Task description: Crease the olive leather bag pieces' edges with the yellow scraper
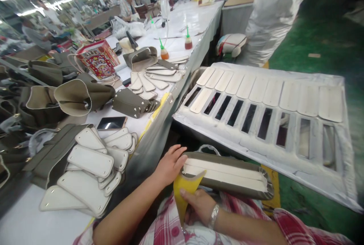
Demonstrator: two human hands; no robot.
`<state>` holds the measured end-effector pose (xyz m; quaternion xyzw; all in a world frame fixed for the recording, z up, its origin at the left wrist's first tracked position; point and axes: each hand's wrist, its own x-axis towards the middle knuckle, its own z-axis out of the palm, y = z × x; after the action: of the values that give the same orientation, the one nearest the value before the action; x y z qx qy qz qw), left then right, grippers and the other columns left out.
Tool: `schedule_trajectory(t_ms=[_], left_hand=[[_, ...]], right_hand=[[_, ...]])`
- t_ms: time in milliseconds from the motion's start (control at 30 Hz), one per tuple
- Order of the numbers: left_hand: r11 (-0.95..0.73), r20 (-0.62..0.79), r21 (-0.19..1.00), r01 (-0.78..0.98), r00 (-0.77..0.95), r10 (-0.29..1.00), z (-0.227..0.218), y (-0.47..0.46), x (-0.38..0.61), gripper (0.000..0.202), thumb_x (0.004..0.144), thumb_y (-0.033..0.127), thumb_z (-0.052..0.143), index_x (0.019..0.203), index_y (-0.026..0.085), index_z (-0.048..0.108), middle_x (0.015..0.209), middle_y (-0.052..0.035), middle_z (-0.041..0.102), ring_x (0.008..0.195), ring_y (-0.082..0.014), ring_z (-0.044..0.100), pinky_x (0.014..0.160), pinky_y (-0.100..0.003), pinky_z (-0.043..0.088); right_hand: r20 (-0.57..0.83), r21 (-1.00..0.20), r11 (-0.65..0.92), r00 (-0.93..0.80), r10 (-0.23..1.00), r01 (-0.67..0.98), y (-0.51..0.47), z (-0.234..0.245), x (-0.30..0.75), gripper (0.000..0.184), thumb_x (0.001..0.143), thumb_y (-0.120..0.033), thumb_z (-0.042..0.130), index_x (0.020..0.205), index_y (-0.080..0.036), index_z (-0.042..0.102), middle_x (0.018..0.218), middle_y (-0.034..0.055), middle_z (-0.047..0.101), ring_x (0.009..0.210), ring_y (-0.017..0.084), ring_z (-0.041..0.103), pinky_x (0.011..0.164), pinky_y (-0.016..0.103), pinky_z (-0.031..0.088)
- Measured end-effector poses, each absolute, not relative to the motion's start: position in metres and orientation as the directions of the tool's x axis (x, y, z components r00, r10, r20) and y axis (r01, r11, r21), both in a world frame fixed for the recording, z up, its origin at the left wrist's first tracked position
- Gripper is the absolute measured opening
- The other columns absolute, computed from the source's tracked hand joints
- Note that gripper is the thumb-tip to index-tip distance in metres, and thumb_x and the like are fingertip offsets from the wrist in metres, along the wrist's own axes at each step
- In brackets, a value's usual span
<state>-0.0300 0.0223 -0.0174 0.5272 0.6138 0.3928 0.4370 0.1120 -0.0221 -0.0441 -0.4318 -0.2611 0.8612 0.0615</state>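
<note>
On the bench at the left, cream panels are stacked loosely near the edge, with a phone just behind them. A knock from the forearm could send the nearest panels sliding off, since they overlap without support.

The left hand is laid flat, fingers spread, on the left end of the piece, which rests across the lap below the bench edge. Only that one end is pinned. If pressure is put on the far end, the piece may pivot or slip toward the floor.

A yellow card is pinched between thumb and fingers of the right hand, with its upper corner touching the near left of the piece. Whether anything is on the card cannot be told. If it is dragged at a steep angle, the cream strips may be scuffed or lifted at their edges, and the olive border smeared.

The long axis of the piece runs left to right, dipping slightly toward the right. Its cream strips face up and lie along that axis. Its left end lies under the left hand, and its rounded right end points toward the floor. A small loop shows at its far edge.

Beyond it, a slotted tray holds more cream panels, well apart from both hands.
</note>
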Motion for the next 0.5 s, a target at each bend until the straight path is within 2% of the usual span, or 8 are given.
schedule_trajectory(t_ms=[67,167,333,500], left_hand=[[0.034,-0.044,0.93,0.366,0.02,0.999,-0.011,0.028,-0.023,0.035,0.083,0.039,0.047,0.112,0.024,0.06,0.123,-0.005,0.052,0.117,-0.0249,0.04,0.103,-0.034,0.022],[-0.035,-0.001,0.926,0.376,0.095,0.995,-0.007,0.035,-0.009,0.037,0.088,0.038,0.036,0.108,0.022,0.062,0.11,-0.0062,0.06,0.106,-0.023,0.049,0.096,-0.033,0.032],[-0.017,-0.012,0.86,0.51,0.053,0.999,-0.012,0.039,0.0,0.042,0.09,0.04,0.029,0.097,0.021,0.065,0.091,-0.0052,0.062,0.091,-0.021,0.053,0.083,-0.031,0.037],[0.002,-0.008,0.781,0.625,0.008,1.0,-0.011,0.046,0.003,0.043,0.09,0.043,0.029,0.076,0.021,0.063,0.073,-0.0035,0.055,0.076,-0.019,0.05,0.072,-0.029,0.036]], right_hand=[[-0.721,-0.505,-0.856,-0.6,0.347,0.111,-0.023,-0.042,0.11,0.055,0.051,-0.064,0.064,0.053,-0.01,0.055,0.036,0.0035,0.051,0.027,0.008,0.045,0.028,0.015,0.036],[-0.73,-0.499,-0.861,-0.583,0.356,0.1,-0.023,-0.039,0.11,0.055,0.05,-0.064,0.063,0.057,-0.009,0.056,0.04,0.0042,0.054,0.029,0.008,0.047,0.029,0.015,0.038],[-0.729,-0.503,-0.86,-0.577,0.367,0.088,-0.02,-0.04,0.113,0.057,0.047,-0.063,0.065,0.058,-0.008,0.056,0.043,0.0066,0.056,0.03,0.008,0.048,0.03,0.015,0.037],[-0.73,-0.5,-0.863,-0.573,0.373,0.076,-0.013,-0.048,0.117,0.053,0.048,-0.061,0.066,0.06,-0.011,0.054,0.043,0.0041,0.057,0.03,0.008,0.047,0.03,0.015,0.036]])
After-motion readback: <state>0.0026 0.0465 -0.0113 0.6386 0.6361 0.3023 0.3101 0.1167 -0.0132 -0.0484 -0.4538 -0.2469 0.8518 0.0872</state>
